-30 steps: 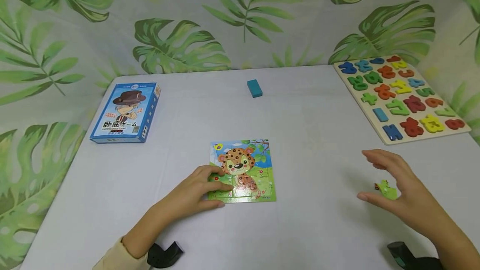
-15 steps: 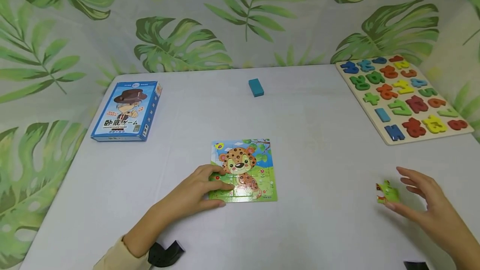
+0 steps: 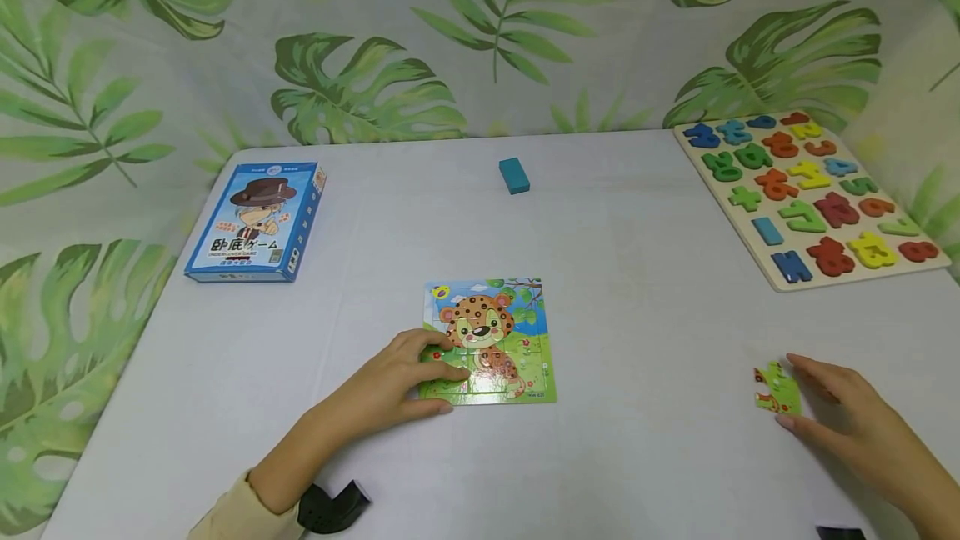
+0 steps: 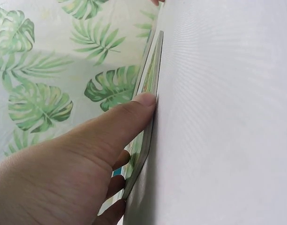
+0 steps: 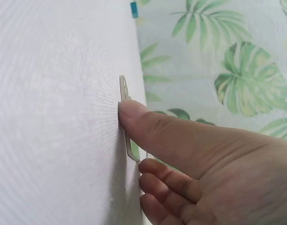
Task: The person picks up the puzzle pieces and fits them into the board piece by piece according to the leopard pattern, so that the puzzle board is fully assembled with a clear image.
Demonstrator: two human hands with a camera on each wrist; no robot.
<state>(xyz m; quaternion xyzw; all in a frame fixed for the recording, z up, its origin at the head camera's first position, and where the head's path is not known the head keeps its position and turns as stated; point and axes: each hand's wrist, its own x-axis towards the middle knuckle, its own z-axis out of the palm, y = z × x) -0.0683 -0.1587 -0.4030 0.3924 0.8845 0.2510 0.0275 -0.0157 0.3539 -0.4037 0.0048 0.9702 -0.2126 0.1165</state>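
A jigsaw puzzle [image 3: 525, 357] with a cartoon leopard lies in the middle of the white table. My left hand [image 3: 401, 377] rests on its lower left part, fingertips on the picture and the thumb at the front edge; that part is partly hidden. The left wrist view shows the thumb against the edge of the puzzle board [image 4: 153, 89]. Far to the right is a small green puzzle piece [image 3: 780, 391] with orange and red bits. My right hand [image 3: 855, 415] pinches it between thumb and forefinger at opposite edges, low at the table.
A blue card game box [image 3: 251, 223] lies at the back left. Near the back edge is a teal block [image 3: 514, 176]. A wooden board with coloured numbers and letters [image 3: 810, 198] lies at the back right, beyond my right hand. Leafy cloth hangs behind the table.
My right hand has moved from over the puzzle piece to its right side and lowered, and its thumb and forefinger have closed in on it. The left hand stays on the puzzle.
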